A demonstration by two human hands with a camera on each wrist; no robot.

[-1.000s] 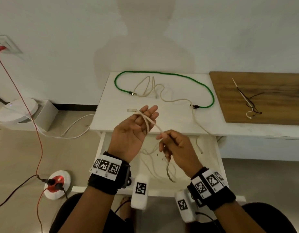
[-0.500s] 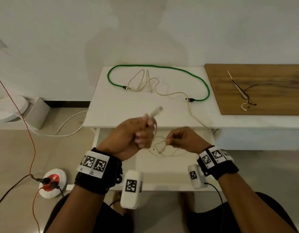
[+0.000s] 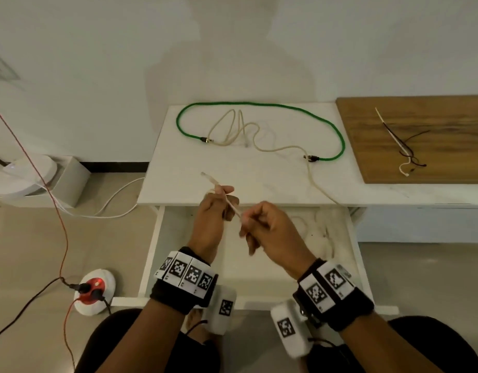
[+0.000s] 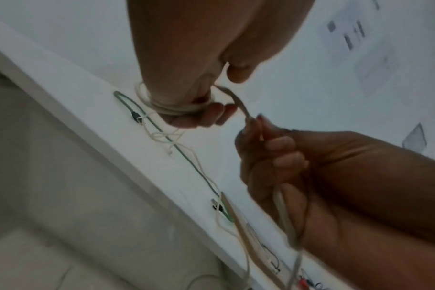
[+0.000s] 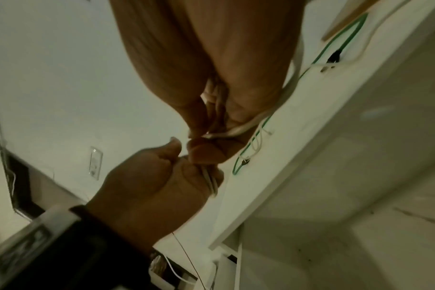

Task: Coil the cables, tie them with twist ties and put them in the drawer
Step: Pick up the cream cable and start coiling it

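Mid-frame, left hand [image 3: 213, 211] has the beige cable [image 3: 232, 207] wrapped round its curled fingers [image 4: 212, 115], right hand [image 3: 270, 227] pinching it

Since a second ago the left hand [image 3: 213, 216] goes from open palm to curled, with the cream cable [image 3: 231, 204] now looped around its fingers [image 4: 186, 115]. The cable tip points to about 10 o'clock. The right hand [image 3: 270, 230] moves in close, pinching the cable right beside it.
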